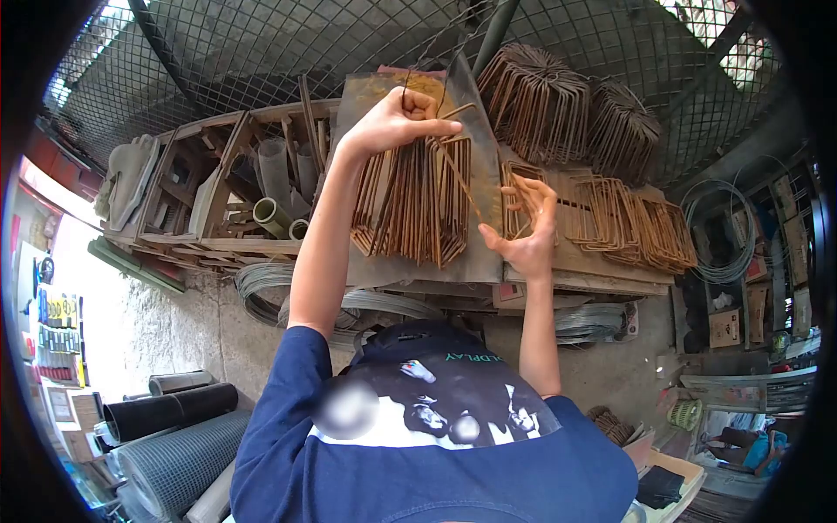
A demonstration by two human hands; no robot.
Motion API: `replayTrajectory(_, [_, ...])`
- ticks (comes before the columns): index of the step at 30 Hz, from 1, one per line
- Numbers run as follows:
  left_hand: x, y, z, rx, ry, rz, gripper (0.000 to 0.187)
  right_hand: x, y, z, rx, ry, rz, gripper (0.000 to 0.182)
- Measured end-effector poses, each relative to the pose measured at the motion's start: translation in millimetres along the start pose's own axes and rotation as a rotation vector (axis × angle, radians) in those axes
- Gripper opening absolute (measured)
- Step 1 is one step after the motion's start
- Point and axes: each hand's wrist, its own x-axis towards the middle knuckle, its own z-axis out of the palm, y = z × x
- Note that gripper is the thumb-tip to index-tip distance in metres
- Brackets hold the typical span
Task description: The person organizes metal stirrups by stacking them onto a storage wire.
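Note:
Above the bundle of rusty rebar stirrups (414, 205), my left hand (397, 122) has its fingers curled and its thumb stretched out across a single rebar stirrup (457, 171). That stirrup slants down towards my right hand, its hooked end showing past the left thumb. My right hand (530, 228) is open, thumb and fingers apart and curved, close to the slanting stirrup's lower end. Under the bundle lies a grey metal sheet (475, 260) on the bench. A thin dark wire runs up from near my left fingers towards the mesh.
More stirrups (632, 222) lie to the right on the wooden bench (571, 281); two bundles (540, 100) stand behind. Wire mesh (261, 52) rises at the back. Wooden compartments (187, 192) hold pipes at left. Wire coils (588, 322) sit below, mesh rolls (187, 462) at lower left.

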Motion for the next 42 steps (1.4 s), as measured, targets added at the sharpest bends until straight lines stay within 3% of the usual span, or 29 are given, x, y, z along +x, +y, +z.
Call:
replayTrajectory(5, [2.8,-2.3,3.0,0.044,0.054,0.006,0.04,-12.5,5.5,11.7,0.024,0.033,0.015,0.082])
replayTrajectory(7, [7.3,-7.5,5.8,0.068,0.129,0.146,0.035,-16.2,7.4,13.4,0.05,0.045,0.032,0.082])
replayTrajectory(11, [6.9,-8.9,11.0,0.043,0.193,0.135,0.034,-29.8,11.3,15.8,0.019,0.002,0.045,0.081])
replayTrajectory(13, [5.2,-13.1,6.1,-0.036,0.115,-0.008,0.04,-35.5,17.8,21.6,0.028,0.004,0.062,0.08])
replayTrajectory(17, [9.7,-23.7,12.4,-0.067,0.173,0.161,0.046,-41.2,28.9,32.2,0.087,0.045,0.073,0.08])
replayTrajectory(22, [-8.8,-3.7,21.6,-0.155,0.199,0.129,0.047,-30.5,35.4,29.6,0.173,0.069,0.087,0.079])
replayTrajectory(31, [-23.4,26.0,21.4,-0.078,0.289,0.194,0.047,-24.8,42.2,44.7,0.162,-0.064,-0.002,0.087])
replayTrajectory(35, [-21.0,14.1,23.7,0.076,0.219,0.181,0.047,-17.5,43.2,46.4,0.006,-0.192,0.135,0.1])
replayTrajectory(37, [-20.5,9.7,23.4,0.023,0.296,0.119,0.047,-16.1,48.2,51.9,0.042,-0.265,0.185,0.103])
replayTrajectory(42, [-24.4,13.3,20.0,0.053,0.211,0.136,0.046,1.2,31.8,59.9,0.102,-0.235,0.206,0.103])
